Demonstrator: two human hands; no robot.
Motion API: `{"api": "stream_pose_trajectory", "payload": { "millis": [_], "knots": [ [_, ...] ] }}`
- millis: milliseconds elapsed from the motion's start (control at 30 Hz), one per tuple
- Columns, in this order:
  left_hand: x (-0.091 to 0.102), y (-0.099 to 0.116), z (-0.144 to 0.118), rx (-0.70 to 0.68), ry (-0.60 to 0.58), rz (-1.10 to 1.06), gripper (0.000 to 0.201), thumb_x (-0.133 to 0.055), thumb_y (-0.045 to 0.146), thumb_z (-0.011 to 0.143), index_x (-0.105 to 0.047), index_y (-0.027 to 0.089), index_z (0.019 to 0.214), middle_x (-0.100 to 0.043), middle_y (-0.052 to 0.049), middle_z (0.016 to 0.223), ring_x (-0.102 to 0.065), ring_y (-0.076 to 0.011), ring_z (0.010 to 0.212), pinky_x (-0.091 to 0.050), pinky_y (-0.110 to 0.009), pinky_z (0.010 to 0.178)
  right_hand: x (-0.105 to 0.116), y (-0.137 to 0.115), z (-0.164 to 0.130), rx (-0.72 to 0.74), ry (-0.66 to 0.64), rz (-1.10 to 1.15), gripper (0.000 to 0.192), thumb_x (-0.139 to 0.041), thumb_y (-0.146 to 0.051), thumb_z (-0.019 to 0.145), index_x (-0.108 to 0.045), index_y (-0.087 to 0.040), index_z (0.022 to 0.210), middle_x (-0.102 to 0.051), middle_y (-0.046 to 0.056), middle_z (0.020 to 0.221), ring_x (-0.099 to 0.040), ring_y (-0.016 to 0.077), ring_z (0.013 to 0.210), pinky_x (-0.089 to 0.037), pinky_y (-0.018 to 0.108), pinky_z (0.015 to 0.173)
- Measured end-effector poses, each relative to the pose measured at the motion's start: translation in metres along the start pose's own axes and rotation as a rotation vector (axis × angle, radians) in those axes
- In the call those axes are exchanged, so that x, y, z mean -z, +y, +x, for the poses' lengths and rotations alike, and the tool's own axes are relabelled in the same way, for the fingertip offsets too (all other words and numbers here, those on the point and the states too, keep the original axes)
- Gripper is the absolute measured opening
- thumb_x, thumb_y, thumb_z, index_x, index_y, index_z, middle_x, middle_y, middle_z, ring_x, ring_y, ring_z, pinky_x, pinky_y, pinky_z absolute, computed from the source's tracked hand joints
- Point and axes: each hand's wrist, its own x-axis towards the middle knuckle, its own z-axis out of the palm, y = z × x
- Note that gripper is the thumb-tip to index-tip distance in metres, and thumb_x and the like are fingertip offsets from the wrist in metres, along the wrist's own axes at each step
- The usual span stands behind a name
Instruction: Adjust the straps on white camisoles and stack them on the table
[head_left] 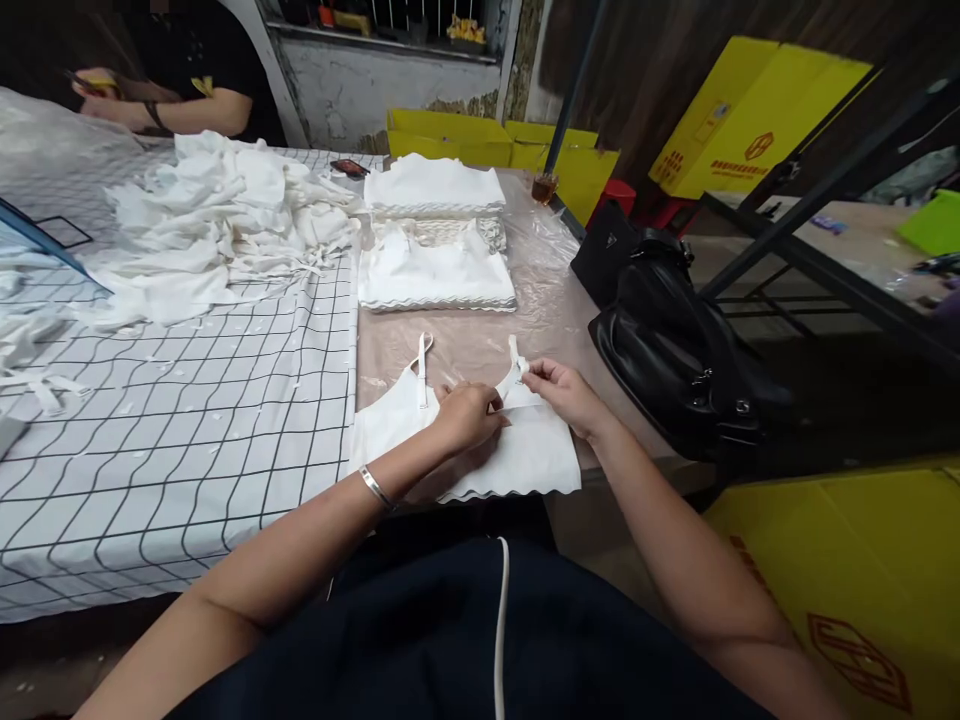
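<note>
A small white strappy top (525, 455) with a scalloped hem lies flat at the table's near edge. My left hand (469, 415) rests on its upper middle, fingers pinched on the fabric near the right strap. My right hand (564, 390) pinches the right strap close to where it meets the body of the top. The left strap (422, 368) lies loose, pointing away from me. A silver bangle sits on my left wrist.
Two stacks of folded white tops (435, 275) (435, 185) lie further back. A heap of unfolded white garments (225, 215) covers the checked cloth (187, 420) at left. A black bag (675, 350) sits right of the table. Another person's arms (150, 105) are at far left. Yellow boxes (862, 560) stand at right.
</note>
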Motion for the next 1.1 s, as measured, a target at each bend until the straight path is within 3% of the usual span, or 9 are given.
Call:
{"api": "stream_pose_trajectory", "payload": {
  "millis": [200,333,733,900,1100],
  "knots": [
    [0.0,-0.002,0.0,-0.011,0.002,-0.084,0.016,-0.065,0.034,0.083,-0.073,0.019,0.084,-0.068,-0.006,0.09,-0.058,-0.0282,0.099,-0.029,-0.047,0.095,0.0,0.012,-0.014,0.129,-0.071,-0.429,0.015,-0.054,-0.034,0.08,-0.054,-0.019,0.076,-0.054,-0.001,0.077,-0.049,0.0145,0.075,-0.038,0.027,0.068],
    [-0.002,-0.001,0.0,-0.009,-0.001,-0.119,0.017,-0.067,0.035,0.082,-0.072,0.019,0.079,-0.068,-0.006,0.088,-0.058,-0.0272,0.098,-0.03,-0.046,0.096,-0.002,0.014,-0.017,0.165,-0.083,-0.542,0.011,-0.05,-0.029,0.081,-0.05,-0.02,0.074,-0.054,0.0,0.079,-0.049,0.0162,0.079,-0.038,0.029,0.074],
    [-0.004,0.001,0.0,0.001,0.028,-0.132,0.015,-0.066,0.03,0.081,-0.072,0.017,0.078,-0.07,-0.006,0.089,-0.058,-0.0255,0.097,-0.029,-0.047,0.095,-0.01,0.018,-0.019,0.155,-0.047,-0.544,0.009,-0.051,-0.028,0.08,-0.05,-0.021,0.075,-0.053,0.0,0.076,-0.049,0.0159,0.075,-0.04,0.029,0.073],
    [-0.008,0.003,0.001,0.03,0.049,-0.139,0.017,-0.064,0.028,0.081,-0.069,0.016,0.071,-0.07,-0.005,0.086,-0.059,-0.0234,0.092,-0.03,-0.045,0.092,-0.021,0.023,-0.017,0.155,0.081,-0.54,0.005,-0.053,-0.025,0.077,-0.051,-0.021,0.074,-0.056,0.0,0.076,-0.051,0.0168,0.075,-0.04,0.03,0.073],
    [-0.008,0.002,0.002,0.065,0.058,-0.227,0.015,-0.066,0.029,0.08,-0.069,0.016,0.074,-0.07,-0.004,0.084,-0.061,-0.0218,0.088,-0.03,-0.044,0.093,-0.021,0.029,-0.016,0.124,0.12,-0.47,0.008,-0.054,-0.029,0.076,-0.053,-0.021,0.076,-0.056,0.0,0.073,-0.052,0.0167,0.071,-0.041,0.03,0.069]
  ]
}}
